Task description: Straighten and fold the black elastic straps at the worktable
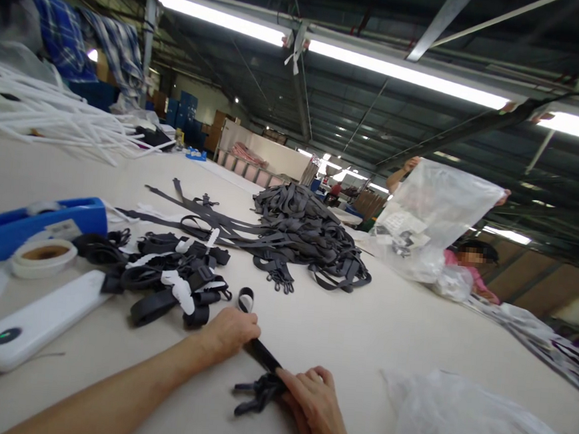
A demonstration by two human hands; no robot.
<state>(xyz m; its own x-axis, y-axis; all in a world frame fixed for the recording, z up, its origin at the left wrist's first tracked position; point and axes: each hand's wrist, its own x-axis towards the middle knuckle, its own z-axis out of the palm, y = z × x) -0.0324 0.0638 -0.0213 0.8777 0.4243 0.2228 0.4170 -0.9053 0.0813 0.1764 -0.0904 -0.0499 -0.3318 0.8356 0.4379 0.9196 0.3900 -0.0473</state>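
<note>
Left hand (230, 333): curled over one end of black strap (257, 350), pinning it to the table (361, 329).
Right hand (311, 398): fingers pressed together on the strap's other end, by its black clips (255, 395).
Strap: flat on the table between both hands, near edge.
Beyond: bundled straps (169, 278), loose strap pile (308, 235).
Left side: tape roll (43, 256), blue dispenser (28, 223), white device (35, 321).
Right side: clear plastic bag (468, 425).

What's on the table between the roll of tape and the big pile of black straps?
In the head view, a smaller heap of folded black straps with white tags lies between the tape roll and the big strap pile.
</note>
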